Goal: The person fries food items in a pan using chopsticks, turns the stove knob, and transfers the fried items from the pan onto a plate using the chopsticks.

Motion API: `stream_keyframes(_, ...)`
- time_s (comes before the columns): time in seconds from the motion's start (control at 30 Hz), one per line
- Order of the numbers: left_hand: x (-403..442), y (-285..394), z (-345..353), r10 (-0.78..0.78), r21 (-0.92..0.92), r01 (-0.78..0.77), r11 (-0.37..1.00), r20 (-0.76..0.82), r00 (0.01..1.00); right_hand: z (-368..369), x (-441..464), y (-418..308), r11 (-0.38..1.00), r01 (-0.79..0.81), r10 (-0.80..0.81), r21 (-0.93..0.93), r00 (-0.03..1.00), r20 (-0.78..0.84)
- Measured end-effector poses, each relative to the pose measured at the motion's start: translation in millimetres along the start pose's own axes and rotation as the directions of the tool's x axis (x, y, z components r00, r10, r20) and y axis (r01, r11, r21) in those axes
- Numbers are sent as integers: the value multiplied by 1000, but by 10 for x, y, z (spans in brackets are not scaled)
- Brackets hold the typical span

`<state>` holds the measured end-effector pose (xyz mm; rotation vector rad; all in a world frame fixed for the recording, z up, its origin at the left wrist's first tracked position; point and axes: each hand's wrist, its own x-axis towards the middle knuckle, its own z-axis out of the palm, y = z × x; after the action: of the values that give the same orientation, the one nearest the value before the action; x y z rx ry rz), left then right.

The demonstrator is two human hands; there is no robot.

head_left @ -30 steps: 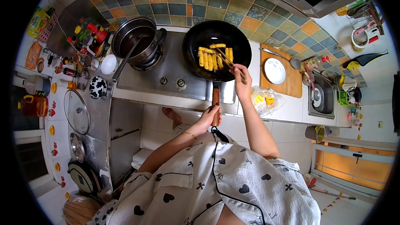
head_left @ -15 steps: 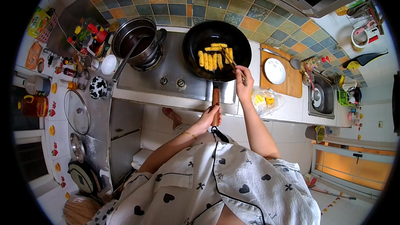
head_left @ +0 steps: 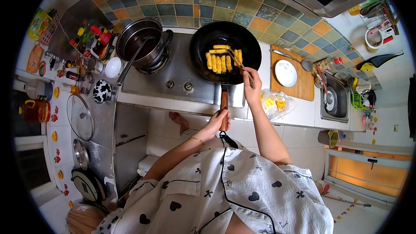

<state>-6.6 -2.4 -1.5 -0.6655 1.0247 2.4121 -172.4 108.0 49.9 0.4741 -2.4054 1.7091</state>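
My left hand (head_left: 219, 122) is wrapped round the brown wooden handle (head_left: 224, 102) of a black frying pan (head_left: 201, 63). Several yellow strips of food (head_left: 219, 63) lie in the pan, most side by side, with a couple crosswise above them. My right hand (head_left: 251, 82) holds a pair of wooden chopsticks (head_left: 238, 61) over the pan's right side. Their tips reach in among the strips at the right; whether they grip one I cannot tell.
A steel pot (head_left: 139, 45) with a ladle stands on the left burner. Right of the pan are a plastic bag (head_left: 277, 105) with yellow pieces, a white plate (head_left: 285, 73) on a wooden board (head_left: 302, 87), and a sink (head_left: 335, 99). A glass lid (head_left: 80, 117) lies at the left.
The crosswise strips have shifted left and the upright ones sit closer together. The chopsticks have moved within the pan, and my right hand has shifted slightly. My left hand stays on the handle.
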Motion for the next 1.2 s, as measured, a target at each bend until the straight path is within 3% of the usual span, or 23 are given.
stream_keyframes(0.1, 8, -6, -8, 5, -7, -5, 1000, 15, 1000, 25, -74, -174, 978, -74, 76, 195, 997, -1)
stream_keyframes(0.23, 11, -10, -9, -1, -15, 1, 1000, 16, 1000, 16, -187, -343, 970, -171, 153, 173, 982, 115)
stream_keyframes(0.37, 8, -8, -10, 0, -13, 0, 1000, 19, 1000, 20, -326, -403, 1000, -25, 24, 8, 994, 109)
stream_keyframes(0.5, 11, -11, -11, 6, -10, -6, 1000, 20, 1000, 42, -391, -453, 999, -3, 0, 32, 993, 121)
stream_keyframes(0.73, -6, 9, 4, -12, 5, 13, 1000, -5, 1000, 35, -318, -365, 999, 35, -36, 22, 999, 36)
stream_keyframes(0.83, 12, -17, -14, -2, -5, 2, 1000, 9, 1000, -13, -356, -340, 999, -25, 25, 27, 1000, -16)
stream_keyframes(1.07, 21, -25, -17, 1, -9, 0, 1000, 9, 1000, 14, -417, -256, 999, -34, 33, 39, 999, 29)
stream_keyframes(1.2, 26, -30, -26, 5, -10, -5, 1000, 12, 1000, 0, -433, -322, 998, -44, 46, 55, 998, -37)
